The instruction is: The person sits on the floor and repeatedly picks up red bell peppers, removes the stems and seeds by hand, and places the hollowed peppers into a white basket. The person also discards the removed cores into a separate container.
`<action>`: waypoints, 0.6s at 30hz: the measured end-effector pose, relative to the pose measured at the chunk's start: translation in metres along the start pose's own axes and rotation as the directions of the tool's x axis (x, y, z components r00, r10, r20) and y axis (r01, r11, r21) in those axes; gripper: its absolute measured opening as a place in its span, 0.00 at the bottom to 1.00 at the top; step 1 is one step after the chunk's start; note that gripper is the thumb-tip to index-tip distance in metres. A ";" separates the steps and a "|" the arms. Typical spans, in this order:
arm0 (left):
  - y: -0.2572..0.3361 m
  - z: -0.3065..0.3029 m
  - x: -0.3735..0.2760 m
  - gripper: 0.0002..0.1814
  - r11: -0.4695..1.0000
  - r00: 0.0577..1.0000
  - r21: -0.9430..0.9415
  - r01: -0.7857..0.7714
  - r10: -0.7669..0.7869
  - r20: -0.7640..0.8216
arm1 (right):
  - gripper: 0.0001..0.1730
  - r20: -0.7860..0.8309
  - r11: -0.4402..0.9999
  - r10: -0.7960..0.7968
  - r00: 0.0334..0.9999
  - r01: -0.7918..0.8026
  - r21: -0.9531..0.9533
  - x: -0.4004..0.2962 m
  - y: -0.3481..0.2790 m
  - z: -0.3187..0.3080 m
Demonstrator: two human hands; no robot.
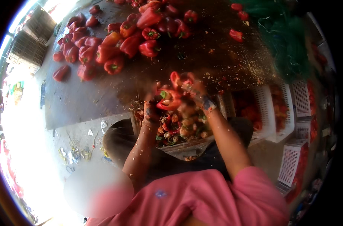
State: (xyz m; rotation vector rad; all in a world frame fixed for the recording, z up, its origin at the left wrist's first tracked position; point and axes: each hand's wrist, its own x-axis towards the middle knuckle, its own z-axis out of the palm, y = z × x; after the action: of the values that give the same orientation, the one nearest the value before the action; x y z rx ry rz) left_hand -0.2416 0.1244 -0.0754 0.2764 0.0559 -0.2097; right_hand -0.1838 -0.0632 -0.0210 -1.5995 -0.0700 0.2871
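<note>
My left hand (151, 108), stained dark, grips a torn-open red bell pepper (171, 103) whose green stem and hollow inside show. Just to its right, my right hand (198, 91) holds a red bell pepper piece (175, 79); its fingers are blurred, and a pale bluish patch covers the wrist. Both hands are above a crate (185, 144) between my knees. Pepper cores (185, 127), with pale seed clusters and green stems, fill it, along with red scraps.
Whole red bell peppers (129, 45) are heaped on the seed-strewn table (84, 104) ahead. Green netting (284, 39) drapes its right side. White plastic crates (286, 113) of red peppers stand at right. Stacked crates (28, 50) rise at far left; string and scraps (75, 154) litter the floor.
</note>
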 end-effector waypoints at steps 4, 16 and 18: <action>-0.047 0.049 0.010 0.19 0.975 0.997 -0.222 0.027 -0.042 -0.060 | 0.25 -0.271 0.994 -0.077 0.960 0.094 0.053 -0.041 0.060 -0.122; -0.121 0.122 -0.003 0.16 0.914 0.982 0.371 -0.165 0.185 -0.020 | 0.36 -0.337 0.916 -0.351 0.873 0.395 0.069 -0.141 -0.047 -0.055; -0.115 0.135 -0.015 0.19 0.775 0.961 0.576 -0.261 0.150 0.233 | 0.34 -0.377 0.756 -0.194 0.905 0.384 0.531 -0.133 -0.031 -0.032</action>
State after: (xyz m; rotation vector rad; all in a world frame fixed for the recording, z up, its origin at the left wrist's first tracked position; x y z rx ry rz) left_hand -0.2776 -0.0175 0.0248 0.9026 -0.2237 -0.0222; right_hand -0.3010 -0.1223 0.0290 -0.9580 0.0073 -0.1813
